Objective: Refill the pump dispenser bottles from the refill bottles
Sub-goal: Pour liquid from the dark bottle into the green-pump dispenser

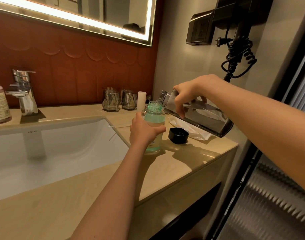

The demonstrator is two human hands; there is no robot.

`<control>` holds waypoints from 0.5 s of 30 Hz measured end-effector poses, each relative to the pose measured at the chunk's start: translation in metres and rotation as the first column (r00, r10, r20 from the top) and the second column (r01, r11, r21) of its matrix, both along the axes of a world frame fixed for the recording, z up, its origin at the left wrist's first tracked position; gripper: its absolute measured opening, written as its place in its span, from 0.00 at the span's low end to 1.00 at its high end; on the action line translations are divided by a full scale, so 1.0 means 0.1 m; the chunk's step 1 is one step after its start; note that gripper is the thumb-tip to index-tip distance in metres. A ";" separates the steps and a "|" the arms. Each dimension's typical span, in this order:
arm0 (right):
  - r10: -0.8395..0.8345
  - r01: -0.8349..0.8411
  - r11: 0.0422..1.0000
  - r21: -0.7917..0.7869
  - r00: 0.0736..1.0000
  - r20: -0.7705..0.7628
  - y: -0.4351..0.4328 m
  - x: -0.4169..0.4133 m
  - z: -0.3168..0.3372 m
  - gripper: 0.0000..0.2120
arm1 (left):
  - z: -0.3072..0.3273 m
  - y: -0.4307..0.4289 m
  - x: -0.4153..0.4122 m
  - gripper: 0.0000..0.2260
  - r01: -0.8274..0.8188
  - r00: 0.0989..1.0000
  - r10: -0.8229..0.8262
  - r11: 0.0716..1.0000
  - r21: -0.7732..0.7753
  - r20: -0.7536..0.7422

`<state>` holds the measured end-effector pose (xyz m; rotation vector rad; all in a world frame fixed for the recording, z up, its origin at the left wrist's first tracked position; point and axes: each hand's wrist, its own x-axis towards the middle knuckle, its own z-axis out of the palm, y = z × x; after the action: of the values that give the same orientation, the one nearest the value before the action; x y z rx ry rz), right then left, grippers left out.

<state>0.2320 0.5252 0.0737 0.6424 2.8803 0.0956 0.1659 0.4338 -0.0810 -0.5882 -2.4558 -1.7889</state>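
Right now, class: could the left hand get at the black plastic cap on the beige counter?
Likely yes, but not freely: the black plastic cap lies uncovered beside the green-tinted clear bottle, yet the left hand grips that bottle under the tilted dark refill bottle, so it must let go.

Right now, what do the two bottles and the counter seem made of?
Green bottle: clear, probably plastic; liquid shows through its threaded neck. Tilted bottle: smoky see-through plastic or glass, glossy. Counter: polished beige stone look, with reflections.
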 end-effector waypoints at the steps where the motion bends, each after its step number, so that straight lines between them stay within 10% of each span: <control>1: -0.001 0.001 1.000 0.003 1.000 0.001 0.00 0.00 0.00 0.26 | 0.00 0.00 0.00 0.38 0.001 1.000 -0.001 1.000 0.000 -0.001; 15: -0.001 0.001 1.000 -0.001 1.000 0.001 -0.01 0.01 0.00 0.26 | 0.00 0.00 0.00 0.38 -0.007 1.000 0.007 1.000 -0.005 -0.011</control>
<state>0.2328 0.5239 0.0738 0.6441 2.8790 0.0948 0.1657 0.4341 -0.0814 -0.5871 -2.4534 -1.7727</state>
